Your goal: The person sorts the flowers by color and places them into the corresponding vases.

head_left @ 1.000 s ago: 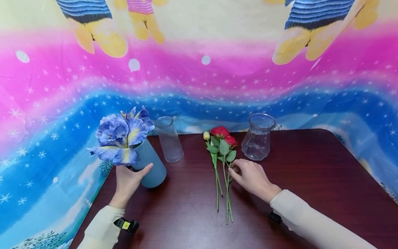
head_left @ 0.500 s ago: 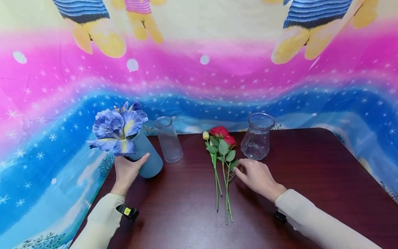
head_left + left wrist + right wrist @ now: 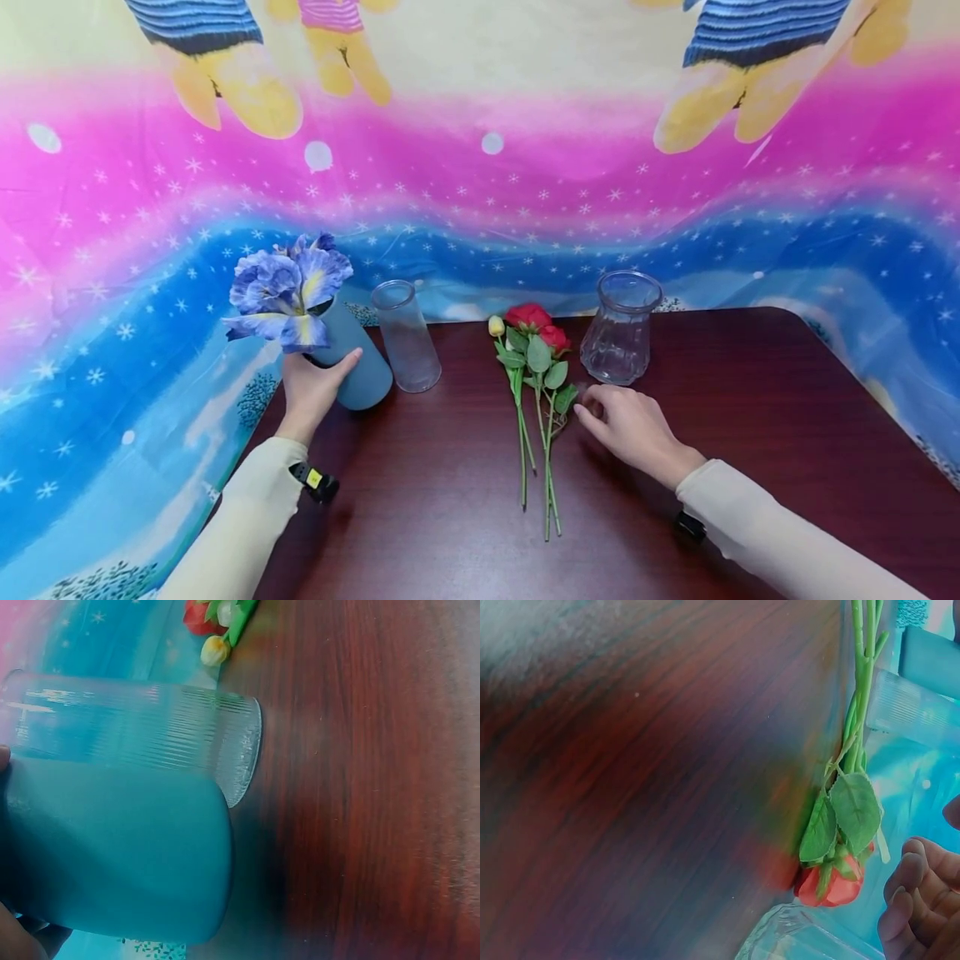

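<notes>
My left hand (image 3: 309,390) grips a matte blue-grey vase (image 3: 365,367), its thumb across the near side. Blue-purple artificial irises (image 3: 276,287) with yellow streaks spread from the vase's mouth, which leans left. In the left wrist view the vase (image 3: 127,847) overlaps a ribbed clear glass (image 3: 165,727). My right hand (image 3: 637,429) is just right of the red roses (image 3: 529,317), fingers loosely bent and holding nothing. A leaf (image 3: 566,398) on a rose stem lies right by its fingertips. The right wrist view shows its fingers (image 3: 900,919) apart from a rose (image 3: 831,885).
A slim clear glass vase (image 3: 412,350) stands just right of the blue-grey one. Beside the roses lies a yellow tulip (image 3: 497,326). Behind my right hand is a wide-rimmed glass vase (image 3: 618,342). The dark wooden table (image 3: 450,533) ends at a printed cloth backdrop (image 3: 480,200).
My left hand has carried the vase with its irises farther back, toward the table's far side. My right hand has come off the rose stems and shifted a little right.
</notes>
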A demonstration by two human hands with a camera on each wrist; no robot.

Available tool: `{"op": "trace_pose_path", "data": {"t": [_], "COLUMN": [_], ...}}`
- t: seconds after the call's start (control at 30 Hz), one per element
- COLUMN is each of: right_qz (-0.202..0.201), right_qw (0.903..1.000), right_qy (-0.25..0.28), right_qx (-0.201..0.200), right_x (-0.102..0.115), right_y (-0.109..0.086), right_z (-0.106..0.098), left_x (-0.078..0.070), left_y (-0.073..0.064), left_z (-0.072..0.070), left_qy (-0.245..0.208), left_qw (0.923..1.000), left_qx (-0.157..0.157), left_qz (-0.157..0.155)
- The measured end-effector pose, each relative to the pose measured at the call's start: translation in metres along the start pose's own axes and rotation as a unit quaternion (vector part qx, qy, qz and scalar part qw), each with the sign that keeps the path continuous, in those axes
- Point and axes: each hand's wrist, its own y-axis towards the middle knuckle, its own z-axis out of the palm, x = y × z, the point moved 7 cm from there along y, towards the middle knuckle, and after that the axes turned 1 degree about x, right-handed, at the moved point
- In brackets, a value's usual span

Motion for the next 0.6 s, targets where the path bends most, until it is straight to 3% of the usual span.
{"op": "trace_pose_path", "data": {"t": [0.6], "right_qz": [0.006], "right_qw": [1.0000], "right_qy": [0.001], "right_qx": [0.002], "right_x": [-0.005], "right_y": [-0.005], "right_z": [-0.002], "left_x": [0.014], "left_y": [0.032], "left_z": [0.017], "left_qy": [0.028], "left_qw": [0.9991], "left_qx": [0.011], "left_qz": [0.030]}}
